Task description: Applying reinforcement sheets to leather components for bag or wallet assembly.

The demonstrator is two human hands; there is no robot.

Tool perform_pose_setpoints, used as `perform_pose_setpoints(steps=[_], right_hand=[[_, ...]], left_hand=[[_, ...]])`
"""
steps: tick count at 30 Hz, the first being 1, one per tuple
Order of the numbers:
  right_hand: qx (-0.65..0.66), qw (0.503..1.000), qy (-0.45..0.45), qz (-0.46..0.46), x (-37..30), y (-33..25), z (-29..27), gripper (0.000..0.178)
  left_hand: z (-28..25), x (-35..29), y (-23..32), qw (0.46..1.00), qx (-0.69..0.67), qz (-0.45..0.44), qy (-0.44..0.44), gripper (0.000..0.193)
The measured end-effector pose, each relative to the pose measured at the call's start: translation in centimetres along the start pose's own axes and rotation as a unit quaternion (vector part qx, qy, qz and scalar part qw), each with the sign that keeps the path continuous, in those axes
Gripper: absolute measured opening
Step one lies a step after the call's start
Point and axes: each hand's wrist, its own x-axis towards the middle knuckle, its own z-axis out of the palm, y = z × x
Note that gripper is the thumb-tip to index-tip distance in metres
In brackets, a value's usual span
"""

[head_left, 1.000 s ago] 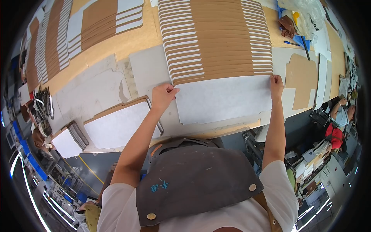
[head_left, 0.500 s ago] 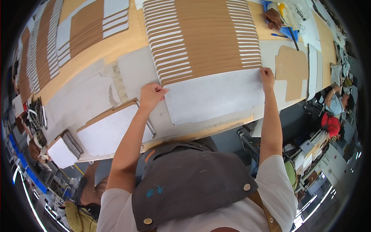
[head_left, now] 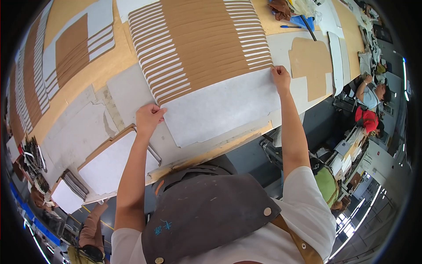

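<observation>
A long row of overlapping panels [head_left: 204,44], brown in the middle with white ends, fans across the table. The nearest piece is a white sheet [head_left: 220,108], lying flat with its broad face showing. My left hand [head_left: 148,118] is closed at its left edge, thumb and fingertips pinched by the corner beside the lowest brown strip. At the opposite upper corner, my right hand [head_left: 281,78] pinches the sheet's right edge. The undersides of the fingertips are hidden in both hands.
More fanned panels [head_left: 72,48] lie at the far left. Near my left forearm is a stack of white sheets [head_left: 107,163]. A brown template [head_left: 310,61] lies to the right, below a blue pen [head_left: 290,27]. The table's front edge [head_left: 211,152] runs before my apron.
The view has turned, so the table and panels appear farther left. Both hands stay at the same edges of the white sheet, with no clear movement against it.
</observation>
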Motion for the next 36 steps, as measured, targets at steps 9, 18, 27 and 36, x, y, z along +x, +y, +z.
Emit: perform_pose_setpoints(steps=[9,18,27,36], right_hand=[[-0.030,0.999,0.013,-0.028,0.3,0.8,0.4,0.019],[-0.176,0.977,0.072,-0.099,-1.0,-0.9,0.7,0.020],[-0.167,0.890,-0.030,-0.423,-13.1,-8.6,7.9,0.048],[-0.273,0.864,-0.054,-0.419,-16.5,-10.1,10.2,0.044]], left_hand=[[-0.1,-0.1,-0.1,0.999,-0.035,-0.007,0.008,0.018],[0.0,0.1,-0.3,0.999,-0.041,-0.004,0.003,0.017],[-0.3,-0.6,-1.2,0.985,0.132,0.094,0.061,0.019],[-8.0,-5.8,-7.6,0.864,0.331,0.294,0.241,0.035]])
